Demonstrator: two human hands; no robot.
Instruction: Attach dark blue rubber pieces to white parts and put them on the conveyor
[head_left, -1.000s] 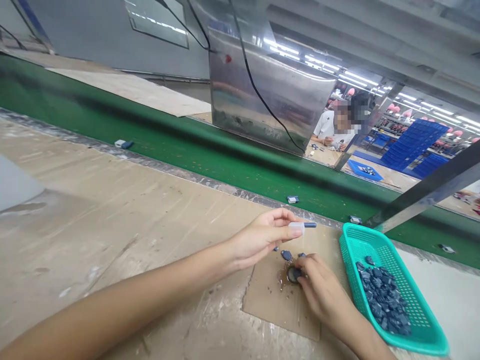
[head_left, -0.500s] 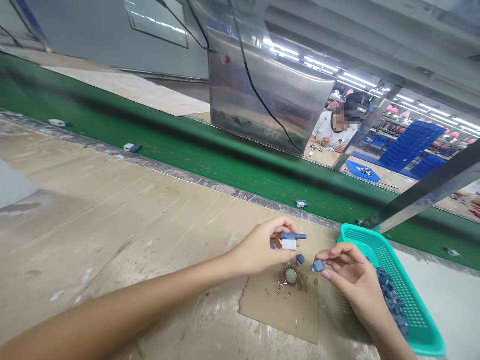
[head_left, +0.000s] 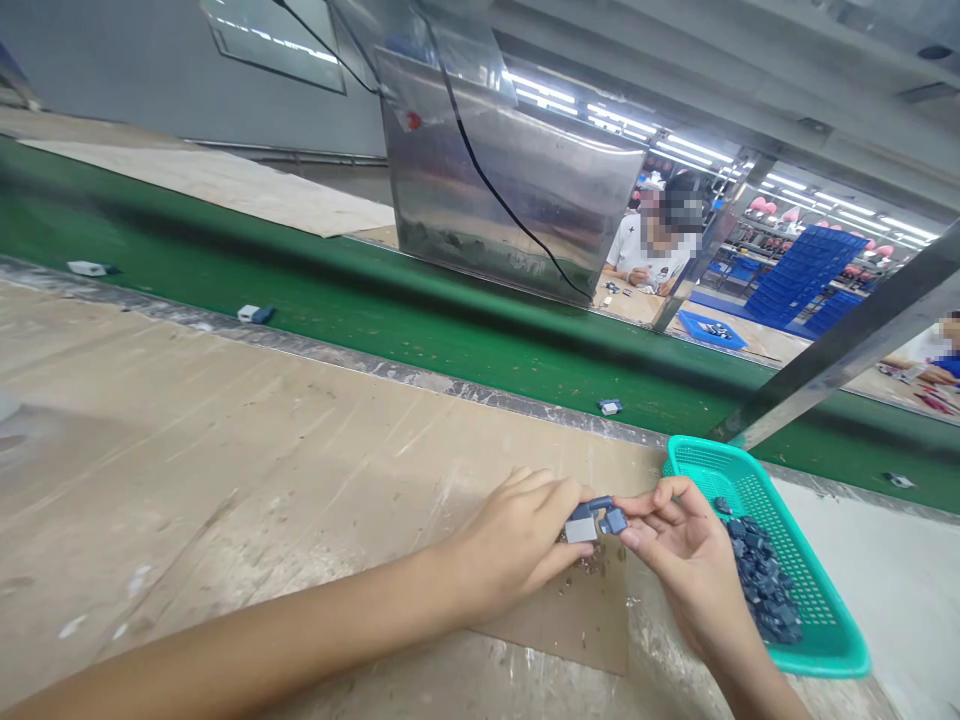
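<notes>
My left hand [head_left: 525, 535] is closed on a blue-and-white plastic part [head_left: 580, 528] with a short blue rod along its top. Between the thumb and fingers of my right hand [head_left: 686, 545] is a small blue plastic block [head_left: 614, 520]. The block meets the blue rod end of the part; whether it is seated there I cannot tell. Beneath both hands lies a piece of brown cardboard [head_left: 562, 635] with wet-looking spots. The round cap on the cardboard is hidden behind my left hand.
A teal plastic basket [head_left: 836, 600] with many small blue blocks [head_left: 769, 590] stands at my right. Beyond the worktable edge, a green conveyor belt [head_left: 450, 345] carries several blue-and-white parts [head_left: 253, 313]. A slanted metal post [head_left: 832, 350] rises behind the basket. A co-worker [head_left: 652, 245] sits across.
My hands have come together, bringing the small blue block against the blue-and-white part. My left hand now covers the round cap on the cardboard. The camera view has shifted slightly.
</notes>
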